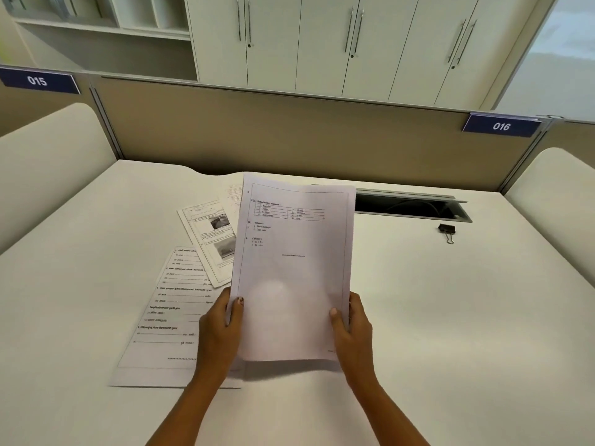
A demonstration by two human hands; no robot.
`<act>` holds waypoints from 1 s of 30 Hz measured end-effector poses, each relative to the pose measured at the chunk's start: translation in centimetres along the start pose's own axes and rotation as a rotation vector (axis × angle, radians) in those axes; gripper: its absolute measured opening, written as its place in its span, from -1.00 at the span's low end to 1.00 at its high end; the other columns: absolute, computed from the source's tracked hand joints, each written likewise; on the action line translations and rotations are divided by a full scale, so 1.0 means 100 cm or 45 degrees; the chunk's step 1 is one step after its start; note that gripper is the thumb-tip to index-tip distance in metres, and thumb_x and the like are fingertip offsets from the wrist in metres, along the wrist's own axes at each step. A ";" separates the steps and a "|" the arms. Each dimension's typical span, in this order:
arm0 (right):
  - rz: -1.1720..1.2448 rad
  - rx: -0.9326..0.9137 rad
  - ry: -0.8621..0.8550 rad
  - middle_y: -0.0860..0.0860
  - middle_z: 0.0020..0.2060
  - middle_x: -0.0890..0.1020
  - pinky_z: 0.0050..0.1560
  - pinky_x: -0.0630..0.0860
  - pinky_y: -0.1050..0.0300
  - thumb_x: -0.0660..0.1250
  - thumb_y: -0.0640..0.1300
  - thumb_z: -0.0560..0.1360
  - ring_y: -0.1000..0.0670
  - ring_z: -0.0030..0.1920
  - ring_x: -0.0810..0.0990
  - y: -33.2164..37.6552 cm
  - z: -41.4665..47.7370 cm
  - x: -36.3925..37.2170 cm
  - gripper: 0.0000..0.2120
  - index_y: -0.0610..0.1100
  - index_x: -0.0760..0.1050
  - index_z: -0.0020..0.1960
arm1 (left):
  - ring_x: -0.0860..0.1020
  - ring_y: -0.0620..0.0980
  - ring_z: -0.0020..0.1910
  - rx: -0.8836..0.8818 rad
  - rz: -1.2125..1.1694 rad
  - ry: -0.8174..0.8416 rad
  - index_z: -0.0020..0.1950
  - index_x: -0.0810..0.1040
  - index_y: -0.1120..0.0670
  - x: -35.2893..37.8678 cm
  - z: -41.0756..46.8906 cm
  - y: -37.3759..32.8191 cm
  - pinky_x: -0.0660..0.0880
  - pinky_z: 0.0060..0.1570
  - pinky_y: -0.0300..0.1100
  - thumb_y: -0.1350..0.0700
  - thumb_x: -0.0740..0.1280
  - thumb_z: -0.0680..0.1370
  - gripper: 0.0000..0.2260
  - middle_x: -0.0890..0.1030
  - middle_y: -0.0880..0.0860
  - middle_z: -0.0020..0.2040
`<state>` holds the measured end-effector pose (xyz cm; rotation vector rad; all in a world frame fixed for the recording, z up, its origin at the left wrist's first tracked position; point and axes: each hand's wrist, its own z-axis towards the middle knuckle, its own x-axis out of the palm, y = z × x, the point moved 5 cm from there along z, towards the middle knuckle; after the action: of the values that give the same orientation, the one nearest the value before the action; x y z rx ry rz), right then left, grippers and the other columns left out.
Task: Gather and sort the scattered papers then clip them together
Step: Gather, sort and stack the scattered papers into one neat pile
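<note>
A person at a white office surface (418, 317) holds a printed sheet (293, 268) upright in both hands, its lower edge lifted clear of the surface. The left hand (220, 329) grips the sheet's lower left edge, thumb on the front and the other fingers curled out of sight behind the paper. The right hand (352, 326) holds the lower right edge the same way, thumb pressed to the front. The page carries a small ruled table near its top and a few short lines of text below, the rest blank.

More papers lie flat to the left of the held sheet. A worksheet with lined text (170, 310) rests nearest, partly under the left forearm. Just beyond it, a page with two small photographs (211, 239) lies askew, overlapping the worksheet's far corner. A further sheet (231, 191) peeks out behind, mostly hidden by the held page.

A black binder clip (447, 231) sits alone on the far right of the surface, well apart from the papers, near an open cable tray (412, 206). Behind the beige partition (289, 130), blue tags read 015 (38, 80) and 016 (501, 125), with white cabinets (322, 43) beyond.
</note>
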<state>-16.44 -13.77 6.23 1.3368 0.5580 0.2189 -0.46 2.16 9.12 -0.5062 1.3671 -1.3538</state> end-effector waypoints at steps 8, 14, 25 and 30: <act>0.211 0.218 0.041 -0.01 -0.13 0.67 -0.26 0.58 0.26 -0.05 -0.03 0.65 -0.04 -0.18 0.64 -0.006 0.016 0.002 -0.62 -0.04 0.53 -0.02 | 0.52 0.06 -0.01 -0.404 -0.291 -0.061 0.20 0.51 0.14 -0.010 0.005 0.042 0.43 -0.09 -0.18 0.17 0.22 0.58 -0.78 0.57 0.02 -0.04; 0.188 0.233 0.072 -0.06 -0.15 0.69 -0.08 0.49 0.20 -0.06 0.03 0.65 -0.04 -0.13 0.67 -0.015 0.025 0.022 -0.59 -0.08 0.54 0.01 | 0.51 0.07 -0.04 -0.634 -0.500 -0.267 0.10 0.52 0.13 -0.029 0.013 0.072 0.43 -0.19 -0.19 0.16 0.24 0.57 -0.85 0.56 0.09 -0.04; -0.394 -0.181 0.272 0.07 0.32 0.47 0.34 0.20 0.27 0.10 -0.03 0.62 0.07 0.36 0.34 -0.006 0.100 0.107 -0.66 -0.04 0.38 0.36 | 0.53 0.08 0.03 -0.817 -0.651 -0.461 0.19 0.53 0.12 -0.051 0.039 0.099 0.45 0.09 -0.03 0.19 0.27 0.56 -0.79 0.58 0.12 0.10; -0.754 -0.338 0.534 -0.05 0.54 0.10 0.51 -0.09 0.07 0.04 0.00 0.63 -0.05 0.54 -0.01 -0.015 0.150 0.150 -0.54 -0.02 0.12 0.51 | 0.53 -0.08 -0.13 -0.936 -0.829 -0.458 0.16 0.55 0.06 -0.054 0.049 0.101 0.57 -0.18 -0.17 0.16 0.27 0.57 -0.81 0.60 -0.02 -0.07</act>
<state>3.61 -20.04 2.84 0.8214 1.2073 0.0779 9.32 7.42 3.39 -1.7180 1.4194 -1.1177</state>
